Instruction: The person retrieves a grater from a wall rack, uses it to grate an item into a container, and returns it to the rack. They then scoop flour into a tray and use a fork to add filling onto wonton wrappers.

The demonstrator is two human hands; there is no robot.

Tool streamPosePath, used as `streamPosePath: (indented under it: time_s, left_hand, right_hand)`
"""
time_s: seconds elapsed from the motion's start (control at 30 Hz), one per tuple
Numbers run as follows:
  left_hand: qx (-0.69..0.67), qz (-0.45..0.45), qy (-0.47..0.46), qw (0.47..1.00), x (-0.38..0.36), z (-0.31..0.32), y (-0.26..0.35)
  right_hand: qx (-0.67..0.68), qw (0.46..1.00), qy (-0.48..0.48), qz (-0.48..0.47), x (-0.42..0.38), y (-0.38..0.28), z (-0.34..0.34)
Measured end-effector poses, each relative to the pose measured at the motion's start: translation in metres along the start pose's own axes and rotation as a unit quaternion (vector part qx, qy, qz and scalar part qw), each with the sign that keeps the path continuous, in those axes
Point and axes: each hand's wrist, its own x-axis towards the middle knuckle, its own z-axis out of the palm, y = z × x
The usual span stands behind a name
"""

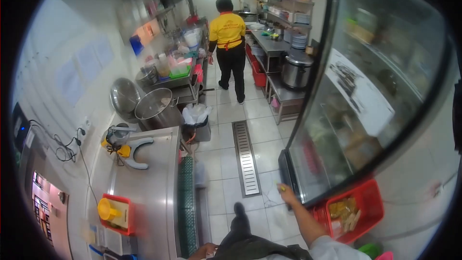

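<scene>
My right hand reaches forward at the lower middle right, right beside the dark-framed edge of a glass door. A small yellow-green thing shows at its closed fingers, too small to name. My left hand hangs low by my waist at the bottom of the view, close to the steel counter; its fingers are mostly hidden. A sheet with a dark picture is stuck on the glass door. Under the door stands a red crate with packets inside.
A long floor drain runs along the tiled aisle. Farther on, a person in a yellow shirt faces away. A large pot and a bin stand left; a steel cooker stands right. A red basket sits on the counter.
</scene>
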Motion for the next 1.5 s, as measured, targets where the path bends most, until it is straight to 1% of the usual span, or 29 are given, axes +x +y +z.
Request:
streamPosePath:
  time_s: [0.07,0.17,0.2,0.23,0.27,0.3,0.33,0.37,0.4,0.43,0.53,0.6,0.67,0.73,0.8,0.87,0.9,0.93,0.97,1.0,1.03,1.07,1.1,1.23,1.33,1.37,1.4,1.47,1.5]
  left_hand:
    - [0.212,-0.183,-0.085,0.956,0.011,-0.045,-0.013]
    - [0.506,-0.396,-0.192,0.742,0.084,-0.129,-0.033]
    - [0.471,-0.394,-0.096,0.783,0.113,-0.168,-0.033]
    - [0.385,-0.298,-0.028,0.873,0.126,-0.216,-0.028]
    - [0.393,-0.401,0.007,0.828,0.164,-0.25,-0.023]
    - [0.495,-0.366,-0.075,0.784,0.203,-0.295,-0.017]
    - [0.486,-0.304,-0.056,0.817,0.227,-0.338,-0.012]
    - [0.535,-0.231,-0.041,0.812,0.258,-0.377,-0.007]
    - [0.371,-0.323,0.085,0.867,0.288,-0.414,-0.003]
    - [0.188,-0.395,0.209,0.875,0.326,-0.45,0.015]
    - [0.174,-0.338,0.327,0.865,0.401,-0.543,0.051]
    - [0.008,-0.342,0.428,0.837,0.433,-0.6,0.047]
    - [0.002,-0.324,0.436,0.839,0.449,-0.645,0.046]
    - [-0.038,-0.378,0.498,0.779,0.452,-0.673,0.049]
    - [-0.022,-0.408,0.385,0.827,0.427,-0.71,0.016]
    - [0.194,-0.332,0.2,0.901,0.416,-0.738,0.013]
    - [0.318,-0.327,0.082,0.886,0.419,-0.756,0.008]
    - [0.433,-0.309,-0.037,0.846,0.424,-0.776,0.002]
    - [0.222,-0.321,0.109,0.914,0.42,-0.785,0.0]
    - [-0.007,-0.311,0.246,0.918,0.425,-0.791,-0.003]
    - [-0.015,-0.305,0.249,0.919,0.444,-0.803,-0.008]
    - [0.211,-0.371,0.123,0.896,0.464,-0.824,-0.011]
    - [0.42,-0.412,-0.013,0.808,0.48,-0.85,-0.013]
    - [0.382,-0.464,0.053,0.798,0.529,-0.957,-0.056]
    - [0.324,-0.507,0.13,0.788,0.63,-1.112,-0.078]
    - [0.307,-0.524,0.157,0.779,0.659,-1.156,-0.075]
    - [0.29,-0.544,0.182,0.766,0.669,-1.17,-0.077]
    - [0.411,-0.408,0.136,0.804,0.715,-1.274,-0.057]
    - [0.385,-0.353,0.253,0.814,0.741,-1.309,-0.011]
  right_hand:
    - [0.03,0.999,0.012,-0.037,0.077,-0.037,-0.002]
    - [-0.054,0.989,0.08,-0.115,0.158,-0.029,0.005]
    - [-0.097,0.986,0.073,-0.116,0.176,0.004,0.006]
    - [-0.124,0.991,0.022,-0.05,0.18,0.011,0.004]
    - [-0.122,0.99,0.024,-0.067,0.185,0.055,0.01]
    - [-0.212,0.975,-0.057,-0.041,0.178,0.071,0.003]
    - [-0.279,0.945,-0.165,-0.039,0.183,0.133,0.006]
    - [-0.308,0.899,-0.296,0.1,0.18,0.188,0.007]
    - [-0.304,0.899,-0.299,0.095,0.142,0.241,-0.012]
    - [-0.055,0.994,0.056,-0.072,0.158,0.253,0.059]
    - [-0.091,0.995,-0.01,-0.036,0.258,0.232,0.092]
    - [-0.136,0.988,-0.077,0.003,0.317,0.221,0.103]
    - [-0.175,0.974,-0.141,0.037,0.382,0.203,0.116]
    - [-0.204,0.955,-0.201,0.071,0.483,0.184,0.103]
    - [-0.234,0.929,-0.265,0.108,0.636,0.162,0.068]
    - [-0.278,0.895,-0.319,0.139,0.72,0.121,0.057]
    - [-0.371,0.872,-0.283,0.148,0.789,0.054,0.047]
    - [-0.315,0.936,-0.144,0.059,0.844,0.0,0.04]
    - [-0.275,0.955,-0.113,0.021,0.901,-0.066,0.033]
    - [-0.243,0.964,-0.096,0.042,0.952,-0.132,0.027]
    - [-0.19,0.978,-0.072,-0.037,1.013,-0.145,0.035]
    - [-0.173,0.984,-0.042,-0.032,1.046,-0.202,0.031]
    - [-0.154,0.988,-0.012,-0.026,1.068,-0.26,0.029]
    - [-0.114,0.99,-0.021,-0.079,1.173,-0.275,0.052]
    - [-0.179,0.973,-0.143,-0.037,1.201,-0.232,0.058]
    - [-0.293,0.929,-0.224,-0.015,1.196,-0.238,0.051]
    - [-0.355,0.868,-0.276,-0.211,1.209,-0.161,0.053]
    - [-0.342,0.858,-0.299,-0.24,1.23,-0.077,0.025]
    - [-0.33,0.851,-0.31,-0.264,1.249,-0.035,0.014]
